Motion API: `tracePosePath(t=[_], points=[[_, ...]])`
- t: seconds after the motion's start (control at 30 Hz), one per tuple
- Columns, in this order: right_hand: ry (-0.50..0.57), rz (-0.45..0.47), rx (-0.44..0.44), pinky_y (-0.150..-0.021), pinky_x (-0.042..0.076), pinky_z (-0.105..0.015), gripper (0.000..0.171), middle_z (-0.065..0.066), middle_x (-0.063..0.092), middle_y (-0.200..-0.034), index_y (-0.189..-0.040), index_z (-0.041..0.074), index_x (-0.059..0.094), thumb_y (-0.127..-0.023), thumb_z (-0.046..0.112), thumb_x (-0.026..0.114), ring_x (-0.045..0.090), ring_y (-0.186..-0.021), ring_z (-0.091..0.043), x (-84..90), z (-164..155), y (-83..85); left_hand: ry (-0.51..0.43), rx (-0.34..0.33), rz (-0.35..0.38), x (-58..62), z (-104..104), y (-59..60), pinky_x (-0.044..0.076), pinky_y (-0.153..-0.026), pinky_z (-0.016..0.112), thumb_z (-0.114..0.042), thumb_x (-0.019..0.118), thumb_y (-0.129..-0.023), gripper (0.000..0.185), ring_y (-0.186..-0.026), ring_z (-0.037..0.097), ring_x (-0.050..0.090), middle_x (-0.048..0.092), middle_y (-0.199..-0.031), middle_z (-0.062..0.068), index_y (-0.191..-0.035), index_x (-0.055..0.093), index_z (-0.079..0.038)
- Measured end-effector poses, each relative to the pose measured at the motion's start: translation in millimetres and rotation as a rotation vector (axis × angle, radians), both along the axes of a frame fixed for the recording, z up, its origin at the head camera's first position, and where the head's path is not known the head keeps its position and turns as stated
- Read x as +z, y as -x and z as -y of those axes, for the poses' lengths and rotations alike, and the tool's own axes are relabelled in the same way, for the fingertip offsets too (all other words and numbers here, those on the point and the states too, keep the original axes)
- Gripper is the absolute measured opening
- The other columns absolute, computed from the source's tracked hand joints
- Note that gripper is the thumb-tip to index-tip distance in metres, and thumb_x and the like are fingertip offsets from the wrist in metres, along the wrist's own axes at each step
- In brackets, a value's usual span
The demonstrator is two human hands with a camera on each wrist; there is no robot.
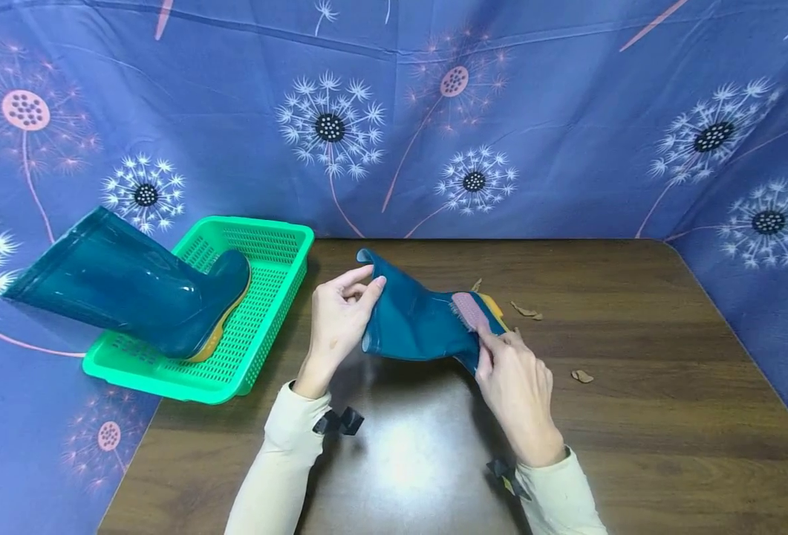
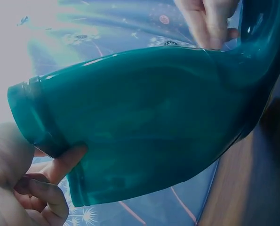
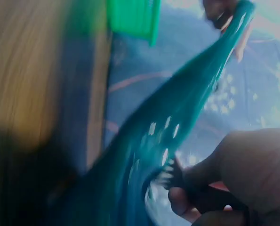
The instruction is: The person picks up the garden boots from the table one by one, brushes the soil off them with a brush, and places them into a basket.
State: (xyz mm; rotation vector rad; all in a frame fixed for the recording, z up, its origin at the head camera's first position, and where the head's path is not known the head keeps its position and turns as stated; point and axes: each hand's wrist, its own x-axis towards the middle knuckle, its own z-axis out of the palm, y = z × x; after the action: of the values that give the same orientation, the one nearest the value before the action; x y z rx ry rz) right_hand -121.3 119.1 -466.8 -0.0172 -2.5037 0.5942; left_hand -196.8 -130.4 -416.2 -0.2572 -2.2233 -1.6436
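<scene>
A teal rubber boot (image 1: 410, 316) with a yellow sole is held above the table, its shaft toward the left. My left hand (image 1: 340, 312) pinches the rim of the shaft between thumb and fingers; the left wrist view shows the thumb (image 2: 74, 157) pressed on the boot's outside. In my right hand (image 1: 517, 379) is a pink-backed brush (image 1: 469, 310), its bristles against the boot near the ankle. Motion blurs the boot's foot in the right wrist view, where the dark bristles (image 3: 165, 176) touch the teal surface. The boot's toe is partly hidden behind my right hand.
A second teal boot (image 1: 133, 286) leans in a green plastic basket (image 1: 276, 327) at the table's left, its shaft sticking out over the side. Dry leaf bits (image 1: 582, 376) lie on the brown wooden table (image 1: 668, 431). A blue dandelion-print cloth (image 1: 554, 96) hangs behind.
</scene>
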Motion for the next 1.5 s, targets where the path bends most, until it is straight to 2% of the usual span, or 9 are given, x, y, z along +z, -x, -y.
tracePosePath(t=[0.2,0.4,0.63,0.87,1.0,1.1,1.23,1.33,1.5], points=[[0.034,0.032,-0.161,-0.052,0.046,-0.064,0.030,-0.024,0.073,-0.099,-0.124,0.011,0.079,-0.101,0.013,0.060,0.065,-0.068,-0.057,5.9,-16.0,0.1,-0.004,-0.005,-0.012,0.9,-1.1,0.2,0.037,-0.053,0.021,-0.024,0.078,-0.098,0.035,-0.056,0.011,0.054,0.080,-0.082,0.013,-0.127,0.078,-0.003],[0.061,0.024,-0.030,-0.059,0.050,-0.062,0.029,-0.020,0.076,-0.097,-0.126,0.009,0.079,-0.103,0.016,0.062,0.069,-0.074,-0.049,1.4,-21.2,1.6,-0.006,0.006,-0.006,0.7,0.2,-1.2,0.042,-0.056,0.020,-0.023,0.079,-0.098,0.035,-0.061,0.013,0.061,0.081,-0.083,0.013,-0.126,0.078,-0.003],[0.092,0.146,-0.193,-0.064,0.048,-0.070,0.031,-0.031,0.073,-0.102,-0.123,0.006,0.079,-0.103,0.015,0.057,0.066,-0.087,-0.062,5.7,-48.7,2.4,-0.016,0.000,-0.011,3.8,0.9,-3.0,0.038,-0.053,0.020,-0.023,0.078,-0.098,0.035,-0.058,0.010,0.057,0.081,-0.083,0.014,-0.127,0.078,-0.004],[0.262,0.066,-0.117,-0.071,0.046,-0.061,0.033,-0.025,0.077,-0.109,-0.133,0.009,0.075,-0.106,0.019,0.059,0.068,-0.084,-0.048,6.0,-74.1,11.1,-0.035,0.023,-0.025,13.2,6.8,-3.3,0.037,-0.051,0.019,-0.022,0.078,-0.098,0.034,-0.054,0.006,0.053,0.080,-0.084,0.016,-0.127,0.078,-0.004],[0.350,0.043,-0.139,-0.081,0.047,-0.059,0.034,-0.023,0.077,-0.120,-0.135,0.010,0.074,-0.107,0.020,0.059,0.072,-0.094,-0.041,4.9,-82.4,18.4,-0.070,0.032,-0.026,22.7,9.3,-4.7,0.036,-0.051,0.020,-0.020,0.079,-0.097,0.032,-0.052,0.006,0.051,0.079,-0.083,0.017,-0.125,0.079,-0.004],[0.407,0.017,-0.173,-0.074,0.048,-0.040,0.033,-0.019,0.080,-0.111,-0.136,0.013,0.075,-0.107,0.021,0.061,0.070,-0.079,-0.017,4.3,-87.6,22.1,-0.096,0.037,-0.033,33.7,12.1,-4.9,0.038,-0.050,0.021,-0.019,0.079,-0.096,0.030,-0.051,0.006,0.051,0.078,-0.080,0.015,-0.123,0.080,-0.004],[0.529,0.004,-0.206,-0.057,0.039,-0.016,0.034,0.022,0.075,-0.074,-0.137,0.014,0.074,-0.108,0.023,0.060,0.054,-0.063,0.016,2.3,-98.2,23.9,-0.047,0.032,-0.029,52.1,11.4,-2.3,0.039,-0.050,0.023,-0.021,0.078,-0.097,0.029,-0.053,0.007,0.054,0.078,-0.077,0.012,-0.121,0.081,-0.006],[0.616,0.010,-0.227,-0.054,0.037,-0.011,0.036,0.046,0.053,-0.066,-0.140,0.013,0.072,-0.109,0.025,0.057,0.053,-0.062,0.021,-0.9,-104.2,21.5,0.054,0.023,-0.023,68.0,5.8,1.5,0.043,-0.054,0.024,-0.024,0.079,-0.096,0.029,-0.061,0.008,0.063,0.079,-0.076,0.011,-0.121,0.081,-0.008],[0.667,0.013,-0.241,-0.057,0.040,-0.010,0.038,0.044,0.056,-0.068,-0.142,0.014,0.070,-0.109,0.027,0.056,0.056,-0.067,0.018,-8.6,-109.5,16.1,0.241,0.008,-0.037,88.7,-8.5,7.7,0.038,-0.053,0.029,-0.028,0.078,-0.096,0.032,-0.060,0.016,0.064,0.074,-0.066,0.004,-0.126,0.080,-0.015]])
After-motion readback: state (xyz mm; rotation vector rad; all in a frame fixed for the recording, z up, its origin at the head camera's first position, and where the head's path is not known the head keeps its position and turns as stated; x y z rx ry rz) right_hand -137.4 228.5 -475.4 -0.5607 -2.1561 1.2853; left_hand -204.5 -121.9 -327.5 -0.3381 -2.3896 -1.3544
